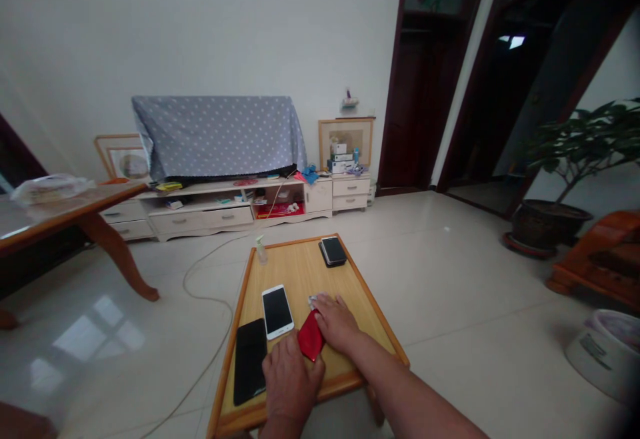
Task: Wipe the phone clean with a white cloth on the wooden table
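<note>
My left hand (293, 385) and right hand (336, 322) cover a glossy red rectangular phone (311, 336), half hidden; I cannot tell whether either grips it.

The low wooden counter (300, 272) carries a black phone (249, 361), a white phone (277, 311), a red phone (311, 336), two stacked phones (333, 251) and a small spray bottle (261, 250).

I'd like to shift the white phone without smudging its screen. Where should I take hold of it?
Probably pinch the white smartphone by its long edges, coming from the far side. It lies flat and screen-up on the wooden table, and the left hand and red phone crowd its near end.
</note>
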### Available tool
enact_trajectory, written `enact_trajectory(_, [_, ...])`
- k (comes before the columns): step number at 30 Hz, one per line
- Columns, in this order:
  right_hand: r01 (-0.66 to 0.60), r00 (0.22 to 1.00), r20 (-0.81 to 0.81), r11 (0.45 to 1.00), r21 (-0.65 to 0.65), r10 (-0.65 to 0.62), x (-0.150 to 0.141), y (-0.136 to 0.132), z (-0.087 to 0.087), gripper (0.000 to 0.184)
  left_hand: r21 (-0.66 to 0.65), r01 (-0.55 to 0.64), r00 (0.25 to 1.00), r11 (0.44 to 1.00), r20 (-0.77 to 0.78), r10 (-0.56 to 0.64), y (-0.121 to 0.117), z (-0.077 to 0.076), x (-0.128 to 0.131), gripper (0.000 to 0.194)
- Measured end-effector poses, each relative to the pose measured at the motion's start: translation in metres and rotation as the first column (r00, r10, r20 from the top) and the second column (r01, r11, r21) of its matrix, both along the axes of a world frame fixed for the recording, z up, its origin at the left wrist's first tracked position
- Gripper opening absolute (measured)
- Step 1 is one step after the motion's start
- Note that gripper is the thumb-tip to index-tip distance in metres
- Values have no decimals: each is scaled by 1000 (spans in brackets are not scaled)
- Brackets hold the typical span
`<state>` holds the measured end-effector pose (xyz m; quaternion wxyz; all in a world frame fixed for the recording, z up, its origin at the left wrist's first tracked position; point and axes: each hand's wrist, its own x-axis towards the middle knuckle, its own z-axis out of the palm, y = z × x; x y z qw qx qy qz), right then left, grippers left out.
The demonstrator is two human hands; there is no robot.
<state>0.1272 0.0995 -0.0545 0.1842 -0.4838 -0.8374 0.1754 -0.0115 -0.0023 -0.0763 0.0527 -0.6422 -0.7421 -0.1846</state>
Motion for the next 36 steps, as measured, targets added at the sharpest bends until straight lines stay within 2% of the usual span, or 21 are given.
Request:
enact_trajectory(2, [47, 999, 22, 999, -4, -47, -1, 0, -1, 47, -20, -3, 1000, 1000, 7, 3, 0, 1, 0, 54])
enact_trajectory(3, [22, 1000, 21, 1000, -1, -22, -3, -3, -2, 47, -31, -4, 1000, 1000, 14, 4, 1, 2, 0, 54])
enact_trajectory(6, [-156, 988, -1, 988, 14, 156, -14, -17, -2, 45, -53, 5, 1000, 999, 27, -3, 0, 5, -1, 55])
enact_trajectory(8, [-220, 975, -4, 975, 19, 220, -15, -20, -1, 44, -55, 16, 999, 998, 32, -14, -1, 9, -1, 56])
enact_trajectory(10, [-151, 988, 17, 988, 7, 151, -9, -14, 1, 46, -54, 17, 999, 998, 34, -15, -3, 14, 0, 54])
enact_trajectory(13, [58, 995, 83, 998, -22, -56, 6, -2, 3, 51, -62, 13, 999, 998, 36, -11, -5, 20, 3, 52])
enact_trajectory(15, [92, 991, 104, 995, -27, -88, 11, -3, 4, 52, -68, 9, 999, 998, 37, -6, -5, 21, 4, 52])
enact_trajectory(18, [-82, 993, 78, 996, -29, 84, 3, -24, 8, 49, -73, 0, 999, 997, 42, 3, -3, 17, 3, 49])
enact_trajectory(20, [-213, 975, 63, 977, -16, 214, -4, -40, 11, 46, -83, 0, 999, 997, 48, 4, -2, 14, 1, 42])
enact_trajectory(22, [-250, 966, 73, 968, -1, 249, -6, -47, 16, 45, -95, 5, 999, 995, 54, 0, -2, 13, 1, 40])
enact_trajectory(24, [-173, 980, 102, 985, -7, 173, 1, -43, 20, 45, -104, 3, 999, 995, 52, 2, -2, 14, 1, 44])
enact_trajectory(26, [-24, 990, 137, 999, -34, 29, 13, -31, 23, 47, -110, -5, 999, 994, 43, 10, -3, 16, 3, 50])
enact_trajectory(29, [130, 978, 172, 989, -68, -117, 27, -22, 23, 51, -111, -17, 999, 994, 37, 22, -3, 18, 5, 52])
enact_trajectory(31, [83, 984, 164, 993, -81, -69, 27, -29, 22, 50, -109, -19, 999, 994, 42, 24, -3, 18, 5, 51])
enact_trajectory(34, [-127, 985, 106, 988, -92, 136, 20, -51, 19, 48, -109, -17, 998, 994, 51, 23, -3, 16, 4, 49])
enact_trajectory(36, [-211, 973, 78, 974, -79, 217, 18, -59, 19, 47, -112, -14, 999, 994, 50, 19, -4, 17, 4, 48])
